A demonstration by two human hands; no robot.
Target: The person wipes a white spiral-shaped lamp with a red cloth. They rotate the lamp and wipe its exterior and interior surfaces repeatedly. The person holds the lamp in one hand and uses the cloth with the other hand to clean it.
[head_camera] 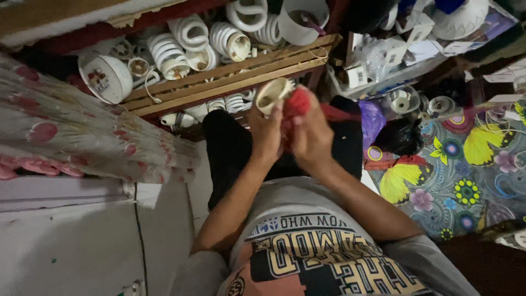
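My left hand [267, 131] is closed around a cream-coloured lamp base [274, 92], its open end turned up and away from me. My right hand [310, 134] presses a red cloth [296, 104] against that base. Both hands meet over my lap, in front of my black trousers [230, 148]. The lower part of the lamp base is hidden by my fingers.
A wooden crate [230, 79] ahead holds several white spiral bulbs [189, 35]. A white round lamp cover [107, 77] lies at its left. Floral fabric [82, 137] is at left, a colourful butterfly mat [466, 164] with small parts and a black bag [402, 136] at right.
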